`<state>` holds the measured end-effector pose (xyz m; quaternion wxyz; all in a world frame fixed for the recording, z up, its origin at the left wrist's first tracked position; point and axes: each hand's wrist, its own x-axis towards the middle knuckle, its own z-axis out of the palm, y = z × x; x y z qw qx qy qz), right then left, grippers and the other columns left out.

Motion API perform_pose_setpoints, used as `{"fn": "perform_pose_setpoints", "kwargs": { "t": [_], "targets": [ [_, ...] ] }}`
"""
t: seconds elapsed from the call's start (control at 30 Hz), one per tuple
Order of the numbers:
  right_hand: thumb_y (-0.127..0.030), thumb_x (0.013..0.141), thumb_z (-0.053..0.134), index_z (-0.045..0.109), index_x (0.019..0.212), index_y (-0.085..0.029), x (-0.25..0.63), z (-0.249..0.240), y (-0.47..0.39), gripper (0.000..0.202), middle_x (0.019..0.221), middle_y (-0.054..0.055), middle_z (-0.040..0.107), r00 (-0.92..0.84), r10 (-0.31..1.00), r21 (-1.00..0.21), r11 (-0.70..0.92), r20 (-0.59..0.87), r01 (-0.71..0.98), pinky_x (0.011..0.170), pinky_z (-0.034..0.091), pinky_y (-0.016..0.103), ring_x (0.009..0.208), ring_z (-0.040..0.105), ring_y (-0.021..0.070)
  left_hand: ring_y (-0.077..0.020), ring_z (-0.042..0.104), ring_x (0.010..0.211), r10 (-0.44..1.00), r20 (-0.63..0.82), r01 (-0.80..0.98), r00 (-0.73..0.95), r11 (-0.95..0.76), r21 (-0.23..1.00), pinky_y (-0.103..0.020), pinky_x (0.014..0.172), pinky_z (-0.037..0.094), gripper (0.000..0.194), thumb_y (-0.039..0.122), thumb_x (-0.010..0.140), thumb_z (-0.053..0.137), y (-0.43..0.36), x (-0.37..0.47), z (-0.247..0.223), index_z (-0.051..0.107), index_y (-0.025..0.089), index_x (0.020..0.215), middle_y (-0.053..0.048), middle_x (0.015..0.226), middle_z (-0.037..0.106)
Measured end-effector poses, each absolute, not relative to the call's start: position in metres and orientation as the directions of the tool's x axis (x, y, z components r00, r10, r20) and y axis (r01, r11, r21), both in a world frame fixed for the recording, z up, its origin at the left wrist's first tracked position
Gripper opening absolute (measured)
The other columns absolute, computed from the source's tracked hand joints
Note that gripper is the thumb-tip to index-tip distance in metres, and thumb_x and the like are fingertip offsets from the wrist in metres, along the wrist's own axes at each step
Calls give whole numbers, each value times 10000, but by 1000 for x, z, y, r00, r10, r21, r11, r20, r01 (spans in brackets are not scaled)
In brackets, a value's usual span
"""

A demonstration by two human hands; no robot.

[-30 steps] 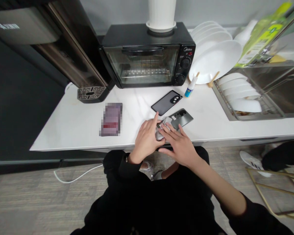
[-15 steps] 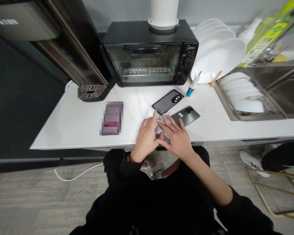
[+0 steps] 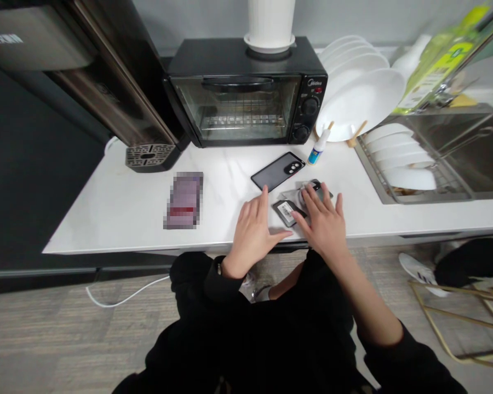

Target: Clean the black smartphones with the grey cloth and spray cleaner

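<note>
A grey phone (image 3: 280,208) lies back up near the counter's front edge, with a white label on it. My right hand (image 3: 324,221) is over its camera end, with a crumpled light-grey cloth (image 3: 290,195) pressed under the fingertips against the phone's back. The thumb rests near the label. Left of the phone, my left hand (image 3: 250,232) is open and holds nothing, its thumb spread toward the phone's lower edge. Just behind lies a dark phone case (image 3: 273,174). A small white spray bottle with a blue label (image 3: 315,152) stands beyond the case.
A toaster oven (image 3: 246,109) stands at the back, a white pot (image 3: 271,24) on top. A blurred purple item (image 3: 184,197) lies left, near a dark dispenser (image 3: 150,156). White plates (image 3: 359,104) and a sink (image 3: 468,164) are right. Another person's shoe (image 3: 421,271) shows below.
My right hand has slid right with the cloth, from the phone's near end toward its camera end, uncovering the label. My left hand has come off the cloth and stays at the left.
</note>
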<state>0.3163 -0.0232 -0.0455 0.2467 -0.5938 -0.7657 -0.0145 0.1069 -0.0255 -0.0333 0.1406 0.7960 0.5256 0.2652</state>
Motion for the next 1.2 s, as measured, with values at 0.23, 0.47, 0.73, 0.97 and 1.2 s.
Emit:
{"fn": "perform_pose_setpoints", "kwargs": {
  "t": [0.23, 0.47, 0.73, 0.97, 1.2],
  "targets": [
    [-575, 1087, 429, 493, 1611, -220, 296, -43, -29, 636, 1687, 79, 466, -415, 855, -258, 496, 312, 829, 1302, 209, 734, 1648, 252, 384, -357, 560, 1325, 895, 318, 745, 314, -440, 502, -526, 1173, 464, 1102, 320, 904, 771, -22, 116, -38, 43, 164, 1716, -188, 1434, 604],
    [-586, 1084, 448, 494, 1606, -203, 297, -39, -24, 649, 1667, 79, 489, -466, 837, -294, 539, 286, 789, 1321, 195, 692, 1633, 305, 354, -361, 567, 1290, 907, 309, 770, 288, -411, 488, -535, 1151, 473, 1066, 306, 900, 732, -21, 116, -38, 61, 149, 1713, -195, 1408, 593],
    [-494, 1129, 371, 583, 1516, -179, 290, -35, -37, 542, 1616, 90, 562, -599, 762, -378, 644, 245, 665, 1347, 182, 637, 1638, 304, 300, -340, 551, 1332, 862, 298, 706, 410, -506, 495, -503, 1161, 471, 1021, 195, 931, 618, -12, 119, -38, -29, 142, 1718, -191, 1450, 588],
    [-517, 1104, 422, 491, 1600, -258, 348, -40, -3, 563, 1691, 88, 465, -336, 890, -441, 446, 307, 779, 1306, 239, 696, 1634, 304, 345, -312, 509, 1462, 815, 308, 711, 490, -578, 400, -465, 1259, 420, 638, 380, 1012, 658, -15, 111, -34, 475, 176, 1588, -152, 1587, 554],
    [-662, 945, 680, 481, 1590, -256, 376, -47, 22, 787, 1611, 168, 547, -468, 836, -461, 549, 286, 697, 1257, 371, 673, 1502, 511, 386, -297, 297, 1644, 799, 203, 786, 566, -597, 160, -519, 1324, 325, 635, 407, 1128, 386, -28, 70, -34, 284, 143, 1696, -133, 1760, 316]
  ]
}}
